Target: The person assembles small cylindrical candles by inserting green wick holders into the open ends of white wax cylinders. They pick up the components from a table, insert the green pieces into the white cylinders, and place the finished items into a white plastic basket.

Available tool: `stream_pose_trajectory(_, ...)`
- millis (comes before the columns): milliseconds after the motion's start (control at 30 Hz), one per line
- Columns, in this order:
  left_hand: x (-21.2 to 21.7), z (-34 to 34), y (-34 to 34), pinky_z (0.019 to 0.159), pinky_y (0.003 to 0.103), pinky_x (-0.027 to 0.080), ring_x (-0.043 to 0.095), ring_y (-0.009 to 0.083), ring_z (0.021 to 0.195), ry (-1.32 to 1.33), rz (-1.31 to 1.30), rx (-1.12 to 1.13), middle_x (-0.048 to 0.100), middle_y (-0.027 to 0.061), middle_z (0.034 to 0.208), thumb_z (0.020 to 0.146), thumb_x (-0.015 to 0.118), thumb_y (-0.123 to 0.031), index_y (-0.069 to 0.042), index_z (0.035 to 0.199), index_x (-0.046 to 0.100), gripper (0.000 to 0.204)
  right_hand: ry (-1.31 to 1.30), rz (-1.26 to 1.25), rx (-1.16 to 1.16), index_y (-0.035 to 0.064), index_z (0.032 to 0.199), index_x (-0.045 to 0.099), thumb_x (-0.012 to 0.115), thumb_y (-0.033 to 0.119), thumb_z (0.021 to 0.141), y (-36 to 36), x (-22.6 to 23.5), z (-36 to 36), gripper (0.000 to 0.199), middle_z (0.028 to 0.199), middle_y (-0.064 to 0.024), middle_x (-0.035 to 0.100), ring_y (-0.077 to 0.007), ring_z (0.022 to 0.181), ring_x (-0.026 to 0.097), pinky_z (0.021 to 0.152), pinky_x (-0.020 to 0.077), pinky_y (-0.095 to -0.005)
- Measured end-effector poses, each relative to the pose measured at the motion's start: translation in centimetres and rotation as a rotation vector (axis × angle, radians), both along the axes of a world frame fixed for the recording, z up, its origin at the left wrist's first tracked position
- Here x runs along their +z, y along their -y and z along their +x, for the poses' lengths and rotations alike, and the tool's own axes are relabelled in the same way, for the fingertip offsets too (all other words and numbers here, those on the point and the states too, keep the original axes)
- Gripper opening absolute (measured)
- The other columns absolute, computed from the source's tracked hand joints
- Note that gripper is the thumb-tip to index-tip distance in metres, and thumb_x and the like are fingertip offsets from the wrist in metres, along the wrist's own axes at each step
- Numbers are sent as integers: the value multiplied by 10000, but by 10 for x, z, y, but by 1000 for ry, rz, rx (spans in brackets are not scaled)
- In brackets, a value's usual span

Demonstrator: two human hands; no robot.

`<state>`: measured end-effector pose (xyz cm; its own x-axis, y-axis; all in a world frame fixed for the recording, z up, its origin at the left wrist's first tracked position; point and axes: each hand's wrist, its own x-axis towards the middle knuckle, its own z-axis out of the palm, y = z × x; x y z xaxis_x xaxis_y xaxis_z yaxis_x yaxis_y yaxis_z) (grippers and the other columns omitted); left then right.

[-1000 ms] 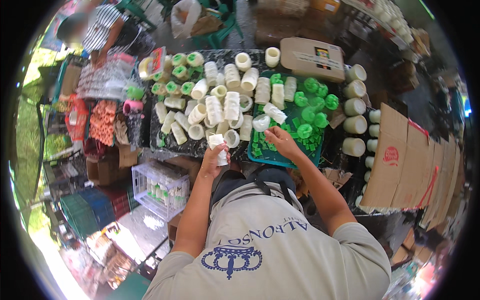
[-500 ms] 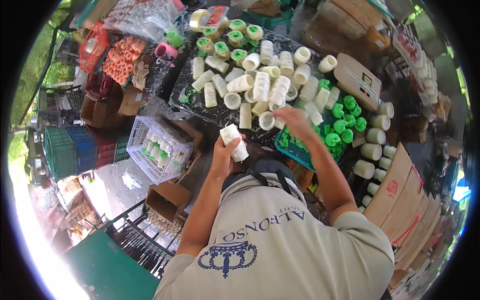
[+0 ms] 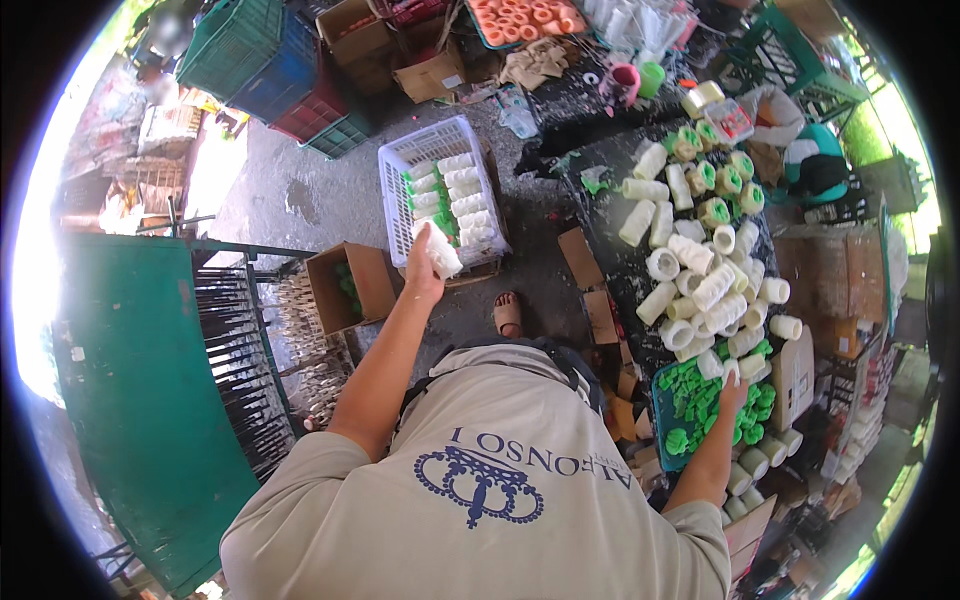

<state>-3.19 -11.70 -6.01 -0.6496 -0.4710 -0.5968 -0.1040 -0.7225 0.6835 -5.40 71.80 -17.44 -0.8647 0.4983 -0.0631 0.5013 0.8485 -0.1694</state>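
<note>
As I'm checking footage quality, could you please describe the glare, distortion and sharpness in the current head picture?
Head view, left: washed-out glare beside the green panel; head view, rim: fisheye bending, black corners; head view, centre: left hand, white cylinder and pale crate fairly sharp; head view, right: right hand small, its grip unclear.

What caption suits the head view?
Left hand holds white cylinder near pale rectangular plastic crate; right hand over teal tray.

This looks like a small workshop, partly open to daylight at its edges. A dark, stained table (image 3: 600, 208) carries many near-identical pale cylinders (image 3: 712, 288) and a tray (image 3: 672, 462) of green pieces (image 3: 690, 390). Stacked crates (image 3: 275, 80), cardboard boxes (image 3: 377, 290), a basket (image 3: 392, 200) of cylinders (image 3: 463, 190) and a rack (image 3: 232, 345) stand around a worn grey floor (image 3: 330, 200).
</note>
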Motion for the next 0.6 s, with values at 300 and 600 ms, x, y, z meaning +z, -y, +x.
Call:
stream_pose_trajectory(300,-50,21,74,866,541,600,706,293,1051,177,47,339,674,113,1193,982,717,-316,-62,1353,541,482,-683,-1733,-476,123,1410,557,532,621,1022,139,136,16,632,991,-66,667,-225,845,637,834,520,-408)
stream_pose_trajectory(600,-128,-57,96,723,415,575,652,214,847,443,-94,104,652,111,1051,873,824,-363,15,1380,407,758,-51,-1773,86,26,1499,450,565,380,1049,318,192,-226,583,1366,-225,621,-351,1225,613,1088,461,-486)
